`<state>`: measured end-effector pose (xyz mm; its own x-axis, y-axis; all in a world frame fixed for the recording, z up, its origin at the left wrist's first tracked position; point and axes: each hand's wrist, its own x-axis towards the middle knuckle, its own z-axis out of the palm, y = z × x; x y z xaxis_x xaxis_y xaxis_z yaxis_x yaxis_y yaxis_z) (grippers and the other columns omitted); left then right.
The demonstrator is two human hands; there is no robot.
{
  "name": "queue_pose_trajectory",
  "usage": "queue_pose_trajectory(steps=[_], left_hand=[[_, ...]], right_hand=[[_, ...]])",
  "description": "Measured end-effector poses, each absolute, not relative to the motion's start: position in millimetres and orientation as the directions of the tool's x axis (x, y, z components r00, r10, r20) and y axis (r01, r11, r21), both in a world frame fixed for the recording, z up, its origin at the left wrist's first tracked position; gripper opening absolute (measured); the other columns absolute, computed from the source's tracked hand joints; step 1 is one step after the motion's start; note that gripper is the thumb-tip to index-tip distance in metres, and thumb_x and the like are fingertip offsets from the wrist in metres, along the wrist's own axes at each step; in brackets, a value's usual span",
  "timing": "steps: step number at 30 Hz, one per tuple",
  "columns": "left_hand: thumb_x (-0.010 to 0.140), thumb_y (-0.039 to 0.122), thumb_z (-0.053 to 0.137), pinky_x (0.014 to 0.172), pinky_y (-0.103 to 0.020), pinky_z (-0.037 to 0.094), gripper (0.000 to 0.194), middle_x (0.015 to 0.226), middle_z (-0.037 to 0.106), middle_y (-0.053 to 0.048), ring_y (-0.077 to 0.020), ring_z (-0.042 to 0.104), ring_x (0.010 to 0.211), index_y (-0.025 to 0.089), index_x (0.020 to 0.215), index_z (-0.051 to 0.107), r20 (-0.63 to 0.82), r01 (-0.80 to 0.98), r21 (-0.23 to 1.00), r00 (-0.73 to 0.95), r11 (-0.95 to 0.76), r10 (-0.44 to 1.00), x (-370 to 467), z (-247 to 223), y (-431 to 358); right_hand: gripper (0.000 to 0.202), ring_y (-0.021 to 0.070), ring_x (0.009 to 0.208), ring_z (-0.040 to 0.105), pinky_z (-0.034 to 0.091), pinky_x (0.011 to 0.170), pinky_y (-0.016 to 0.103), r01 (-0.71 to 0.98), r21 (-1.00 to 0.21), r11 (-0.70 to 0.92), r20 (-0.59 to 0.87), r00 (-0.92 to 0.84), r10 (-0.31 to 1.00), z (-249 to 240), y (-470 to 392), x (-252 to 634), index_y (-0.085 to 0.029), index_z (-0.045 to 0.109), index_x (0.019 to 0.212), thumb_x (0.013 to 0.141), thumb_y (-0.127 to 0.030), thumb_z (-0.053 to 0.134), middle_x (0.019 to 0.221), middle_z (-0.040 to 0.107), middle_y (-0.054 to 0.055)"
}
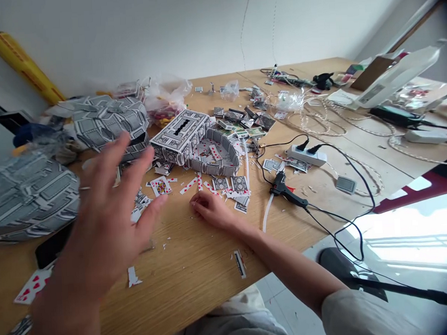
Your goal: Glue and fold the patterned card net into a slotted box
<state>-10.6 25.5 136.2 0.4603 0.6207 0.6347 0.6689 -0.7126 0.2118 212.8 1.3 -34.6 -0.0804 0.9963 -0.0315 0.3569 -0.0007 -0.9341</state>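
My left hand (114, 218) is raised close to the camera, blurred, its fingers spread with nothing held. My right hand (208, 209) rests on the table with its fingers curled; what is inside them, if anything, is hidden. Just beyond it lie cut strips of playing cards (189, 185) and several patterned cards (220, 184). Farther back stands a box built of playing cards (180, 135), with a dark jagged slot in its top. Joined to or touching its right side is a low curved card wall (218, 168) around loose card pieces.
A black hot glue gun (284, 189) lies to the right, its cable trailing off the table. Behind it is a white power strip (307, 155) with plugs. Bulky woven card pieces (108, 121) fill the left side, near a dark phone (53, 246). Coiled rope (330, 127) lies at right.
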Motion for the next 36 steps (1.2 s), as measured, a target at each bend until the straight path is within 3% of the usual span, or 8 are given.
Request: queue_pose_trajectory(steps=[2, 4, 5, 7, 13, 21, 28, 36], left_hand=[[0.107, 0.041, 0.058, 0.116, -0.047, 0.053, 0.038, 0.151, 0.065, -0.002, -0.0284, 0.065, 0.137, 0.031, 0.143, 0.062, 0.593, 0.608, 0.208, 0.545, -0.766, 0.593, -9, 124, 26], [0.108, 0.037, 0.055, 0.078, -0.032, 0.060, 0.021, 0.101, 0.082, 0.001, -0.0203, 0.079, 0.087, 0.028, 0.122, 0.070, 0.550, 0.584, 0.250, 0.571, -0.772, 0.610, -8, 101, 27], [0.109, 0.038, 0.054, 0.063, -0.030, 0.052, 0.022, 0.080, 0.078, 0.002, -0.0178, 0.073, 0.066, 0.027, 0.103, 0.072, 0.520, 0.592, 0.235, 0.593, -0.771, 0.614, -9, 86, 26], [0.110, 0.041, 0.052, 0.055, -0.032, 0.041, 0.042, 0.058, 0.066, 0.001, -0.0171, 0.062, 0.051, 0.024, 0.073, 0.064, 0.474, 0.639, 0.136, 0.629, -0.757, 0.616, -12, 53, 22], [0.111, 0.038, 0.046, 0.057, -0.031, 0.034, 0.049, 0.059, 0.068, -0.004, -0.0182, 0.063, 0.055, 0.022, 0.070, 0.066, 0.276, 0.697, 0.129, 0.658, -0.706, 0.700, -18, -13, 12], [0.110, 0.036, 0.047, 0.061, -0.033, 0.038, 0.041, 0.075, 0.078, -0.008, -0.0237, 0.072, 0.069, 0.021, 0.082, 0.073, 0.111, 0.777, 0.163, 0.597, -0.607, 0.794, -16, -16, 15], [0.109, 0.028, 0.048, 0.071, -0.036, 0.048, 0.033, 0.086, 0.078, -0.011, -0.0273, 0.074, 0.081, 0.019, 0.090, 0.074, 0.133, 0.819, 0.187, 0.526, -0.542, 0.840, -24, -16, 18], [0.107, 0.023, 0.049, 0.097, -0.043, 0.051, 0.026, 0.107, 0.075, -0.014, -0.0309, 0.071, 0.106, 0.016, 0.104, 0.074, 0.162, 0.856, 0.188, 0.457, -0.482, 0.874, -28, -8, 18]], right_hand=[[0.008, 0.0136, 0.066, 0.061, 0.044, 0.064, 0.024, 0.331, -0.944, 0.004, -0.023, -0.079, 0.997, -35, 2, 212, -0.019, 0.067, 0.101, 0.098, -0.020, 0.060, 0.075, 0.068, -0.002], [0.010, 0.0134, 0.067, 0.062, 0.045, 0.065, 0.024, 0.336, -0.942, 0.009, -0.019, -0.081, 0.997, -36, 2, 212, -0.019, 0.068, 0.102, 0.096, -0.017, 0.060, 0.075, 0.069, -0.002], [0.009, 0.0134, 0.067, 0.063, 0.046, 0.065, 0.024, 0.349, -0.937, 0.012, -0.018, -0.082, 0.996, -36, 2, 211, -0.018, 0.068, 0.101, 0.095, -0.016, 0.061, 0.076, 0.070, -0.002], [0.006, 0.0136, 0.069, 0.063, 0.046, 0.066, 0.024, 0.383, -0.924, 0.017, -0.015, -0.080, 0.997, -37, 3, 211, -0.018, 0.070, 0.098, 0.094, -0.018, 0.064, 0.077, 0.071, 0.000], [0.009, 0.0141, 0.070, 0.060, 0.044, 0.067, 0.026, 0.441, -0.897, 0.025, -0.007, -0.071, 0.997, -38, 3, 209, -0.017, 0.072, 0.096, 0.095, -0.023, 0.065, 0.081, 0.072, 0.001], [0.010, 0.0160, 0.070, 0.064, 0.046, 0.068, 0.027, 0.500, -0.865, 0.036, -0.017, -0.100, 0.995, -33, 1, 205, -0.016, 0.071, 0.098, 0.095, -0.021, 0.062, 0.079, 0.073, 0.002], [0.012, 0.0187, 0.080, 0.068, 0.045, 0.074, 0.029, 0.806, -0.543, 0.235, -0.007, -0.284, 0.959, -11, -6, 190, -0.018, 0.074, 0.102, 0.100, -0.016, 0.063, 0.096, 0.075, 0.008], [0.018, 0.0264, 0.097, 0.071, 0.049, 0.086, 0.034, 0.873, -0.341, 0.349, -0.058, -0.390, 0.919, 1, -17, 165, -0.019, 0.075, 0.117, 0.105, -0.022, 0.061, 0.109, 0.072, 0.013]])
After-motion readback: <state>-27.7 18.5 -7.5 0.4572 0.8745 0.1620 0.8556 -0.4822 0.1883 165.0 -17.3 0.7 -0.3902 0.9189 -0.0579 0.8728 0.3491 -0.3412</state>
